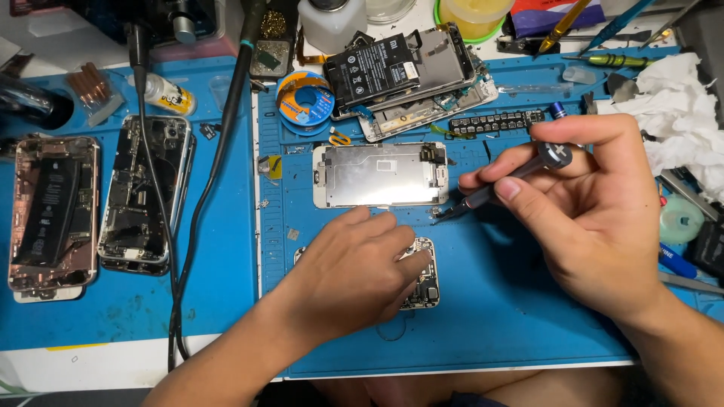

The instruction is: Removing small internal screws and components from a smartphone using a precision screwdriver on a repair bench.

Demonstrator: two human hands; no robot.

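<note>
My left hand [354, 267] lies flat on an opened phone body [424, 283] on the blue work mat [498, 316], covering most of it. My right hand [596, 203] grips a dark precision screwdriver [504, 181], its tip pointing down-left at the lower right corner of a silver phone screen assembly [381, 175] that lies face down just beyond my left hand.
Two more opened phones [53, 211] [145, 192] lie at the left with a black cable [197, 203] across them. Behind are a solder reel [305, 99], a phone with a black battery [392, 68], a bit holder [495, 120] and crumpled tissue [679, 105] at the right.
</note>
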